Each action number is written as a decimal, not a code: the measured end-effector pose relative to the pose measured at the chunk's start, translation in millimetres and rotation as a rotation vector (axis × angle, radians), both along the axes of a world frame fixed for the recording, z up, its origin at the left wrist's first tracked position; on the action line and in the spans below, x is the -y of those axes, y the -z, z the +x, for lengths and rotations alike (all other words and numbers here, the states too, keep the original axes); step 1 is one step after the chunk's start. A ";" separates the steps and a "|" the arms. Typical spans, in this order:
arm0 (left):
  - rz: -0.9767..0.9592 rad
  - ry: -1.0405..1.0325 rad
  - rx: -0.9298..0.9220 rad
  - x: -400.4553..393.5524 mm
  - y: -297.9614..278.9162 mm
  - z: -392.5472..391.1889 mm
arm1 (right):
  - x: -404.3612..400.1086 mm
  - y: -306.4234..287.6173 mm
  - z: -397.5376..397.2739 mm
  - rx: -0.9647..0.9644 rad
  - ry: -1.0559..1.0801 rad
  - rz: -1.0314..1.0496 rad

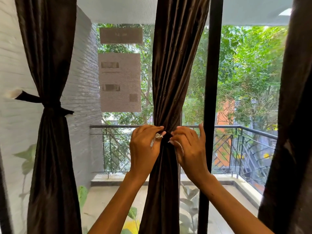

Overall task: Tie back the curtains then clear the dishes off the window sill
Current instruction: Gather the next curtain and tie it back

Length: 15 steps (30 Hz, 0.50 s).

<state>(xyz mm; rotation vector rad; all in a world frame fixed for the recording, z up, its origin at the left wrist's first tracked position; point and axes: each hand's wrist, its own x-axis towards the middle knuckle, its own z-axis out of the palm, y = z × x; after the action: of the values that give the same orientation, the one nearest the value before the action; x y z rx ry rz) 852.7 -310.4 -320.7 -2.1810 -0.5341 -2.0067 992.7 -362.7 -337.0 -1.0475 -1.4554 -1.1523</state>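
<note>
Head view looks straight at a dark brown middle curtain (pixel 170 73), gathered into a narrow waist at the centre of the picture. The left hand (pixel 143 147) and the right hand (pixel 189 147) meet at that waist, one on each side, both touching the cloth. The left fingers (pixel 156 130) are curled and pinch a pale strip of tie (pixel 156 138) against the dark band (pixel 166 137) wrapped round the curtain. The right fingers are curled in at the band too, pinching another pale bit, while one finger (pixel 201 132) sticks up straight. To the left, a second curtain (pixel 50 132) hangs already cinched with a dark tie-back (pixel 40 100) that runs to the white wall (pixel 16 65). A third curtain (pixel 290 132) hangs loose at the right edge. Beyond the glass are a balcony railing (pixel 244 129) and green trees (pixel 249 65). No sill or dishes are in view.
</note>
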 end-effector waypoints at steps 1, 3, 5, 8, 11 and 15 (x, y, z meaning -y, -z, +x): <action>-0.001 0.002 -0.003 -0.2 0.4 0.2 | 1.2 0.9 0.4 -0.034 -0.023 -0.031; 0.004 0.005 -0.013 -0.1 1.1 -0.3 | 4.6 1.4 0.1 -0.100 -0.079 -0.075; 0.015 0.003 -0.028 0.2 2.1 -0.8 | 5.1 1.5 -1.2 -0.149 -0.122 -0.113; 0.035 0.013 -0.039 -0.4 6.0 -0.4 | -0.3 3.8 -3.6 -0.221 -0.179 -0.233; 0.053 0.034 -0.055 -4.2 10.3 -0.6 | -6.8 9.2 -8.0 -0.224 -0.183 -0.268; 0.033 0.035 -0.057 -6.0 10.8 -1.6 | -5.6 7.5 -11.7 -0.214 -0.197 -0.102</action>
<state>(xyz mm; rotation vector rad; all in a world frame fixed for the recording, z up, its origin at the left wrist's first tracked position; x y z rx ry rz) 851.1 -304.4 -331.5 -2.2354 -0.4548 -1.9496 981.0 -357.1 -344.5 -1.0374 -1.4228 -0.8081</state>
